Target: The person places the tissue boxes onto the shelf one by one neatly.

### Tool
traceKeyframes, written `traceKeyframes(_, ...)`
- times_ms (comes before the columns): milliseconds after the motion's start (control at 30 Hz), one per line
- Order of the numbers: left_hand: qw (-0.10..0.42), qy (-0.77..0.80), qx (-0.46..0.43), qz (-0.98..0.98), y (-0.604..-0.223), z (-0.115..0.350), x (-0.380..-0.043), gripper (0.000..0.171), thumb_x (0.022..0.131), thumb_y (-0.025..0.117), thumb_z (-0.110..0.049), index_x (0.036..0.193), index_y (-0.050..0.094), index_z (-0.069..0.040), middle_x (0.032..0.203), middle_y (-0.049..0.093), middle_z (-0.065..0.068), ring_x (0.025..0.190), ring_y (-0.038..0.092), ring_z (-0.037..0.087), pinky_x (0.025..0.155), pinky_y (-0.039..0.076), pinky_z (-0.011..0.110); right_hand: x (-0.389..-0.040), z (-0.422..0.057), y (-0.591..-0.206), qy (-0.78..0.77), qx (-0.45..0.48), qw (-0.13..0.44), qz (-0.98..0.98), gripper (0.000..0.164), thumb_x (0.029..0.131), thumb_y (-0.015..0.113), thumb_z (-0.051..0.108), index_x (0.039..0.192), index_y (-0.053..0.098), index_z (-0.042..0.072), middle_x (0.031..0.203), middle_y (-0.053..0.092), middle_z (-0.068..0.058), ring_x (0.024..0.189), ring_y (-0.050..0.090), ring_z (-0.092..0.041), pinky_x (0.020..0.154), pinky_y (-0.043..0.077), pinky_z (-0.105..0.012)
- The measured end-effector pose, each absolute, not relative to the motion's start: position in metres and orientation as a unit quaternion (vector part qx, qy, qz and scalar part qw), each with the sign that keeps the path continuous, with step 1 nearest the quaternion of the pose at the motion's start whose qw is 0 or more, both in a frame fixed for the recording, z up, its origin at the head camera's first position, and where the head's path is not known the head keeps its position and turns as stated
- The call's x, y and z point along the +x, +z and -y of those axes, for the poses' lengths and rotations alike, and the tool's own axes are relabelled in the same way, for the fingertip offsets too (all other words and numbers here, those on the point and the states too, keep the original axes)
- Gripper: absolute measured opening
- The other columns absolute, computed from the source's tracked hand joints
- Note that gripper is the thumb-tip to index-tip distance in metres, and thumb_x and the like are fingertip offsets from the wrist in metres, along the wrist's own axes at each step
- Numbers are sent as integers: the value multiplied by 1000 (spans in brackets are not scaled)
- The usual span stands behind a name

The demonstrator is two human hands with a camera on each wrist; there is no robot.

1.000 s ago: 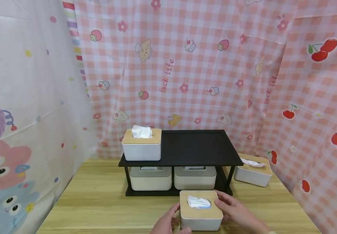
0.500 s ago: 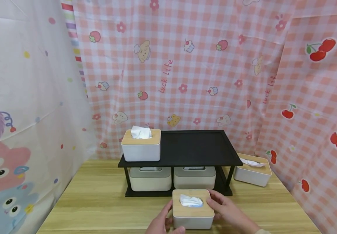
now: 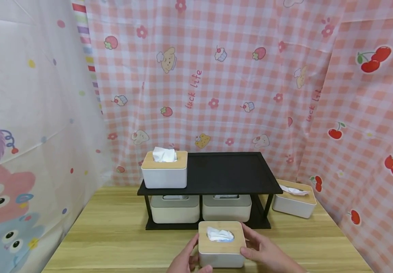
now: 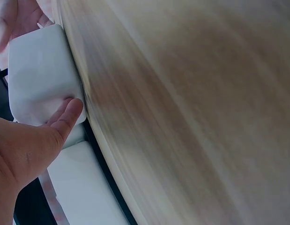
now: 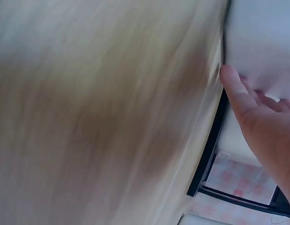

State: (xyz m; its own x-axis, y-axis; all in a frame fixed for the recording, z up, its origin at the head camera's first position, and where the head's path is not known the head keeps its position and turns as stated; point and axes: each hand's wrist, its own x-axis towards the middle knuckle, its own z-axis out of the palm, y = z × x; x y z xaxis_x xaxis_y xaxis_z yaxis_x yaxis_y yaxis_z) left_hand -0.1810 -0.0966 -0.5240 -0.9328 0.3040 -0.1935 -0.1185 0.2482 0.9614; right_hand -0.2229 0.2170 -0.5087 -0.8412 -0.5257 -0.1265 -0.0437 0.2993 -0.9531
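Tissue box (image 3: 221, 247) in wide-set fingers (image 3: 191, 244) of both hands (image 3: 183, 259) (image 3: 266, 252) (laden black shelf (image 3: 232, 172) close behind)

Pink gingham cloth (image 3: 230, 83) hung at twelve o'clock from where I stood, a cherry-printed drape (image 3: 363, 125) at two, a pale cartoon-printed sheet (image 3: 46, 125) at ten, a wood-grain tabletop (image 3: 107, 231) toward six.
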Motion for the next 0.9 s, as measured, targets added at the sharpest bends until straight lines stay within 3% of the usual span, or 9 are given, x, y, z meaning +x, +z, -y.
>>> traceKeyframes(233, 174, 624, 70, -758, -525, 98, -179, 113, 90, 88, -43, 169, 20, 0, 172, 24, 35, 138, 58, 52, 110, 51, 64, -223, -222, -512, -562, -231, 240, -757, 98, 104, 72, 25, 170, 5, -1, 170, 23, -39, 134, 62, -39, 100, 59, -25)
traceKeyframes(467, 174, 638, 82, -745, -525, 100, -177, 111, 92, 87, -39, 169, 18, 1, 170, 20, 39, 142, 51, 58, 110, 51, 62, -220, -223, -514, -558, -231, 226, -765, 99, 102, 75, 26, 170, 9, -3, 166, 28, -42, 128, 67, -37, 98, 61, -27)
traceKeyframes(700, 173, 626, 77, -756, -526, 100, -179, 111, 91, 87, -40, 169, 20, 0, 168, 23, 41, 135, 59, 55, 104, 57, 58, -214, -221, -515, -555, -226, 200, -775, 97, 100, 77, 28, 169, 16, -2, 163, 34, -43, 126, 69, -36, 99, 61, -30)
traceKeyframes(900, 172, 638, 88, -745, -530, 101, -180, 108, 91, 88, -32, 169, 21, -1, 168, 21, 42, 134, 59, 56, 103, 58, 56, -209, -222, -517, -566, -181, 218, -774, 99, 98, 78, 34, 171, 18, 5, 164, 34, -40, 124, 71, -35, 100, 62, -37)
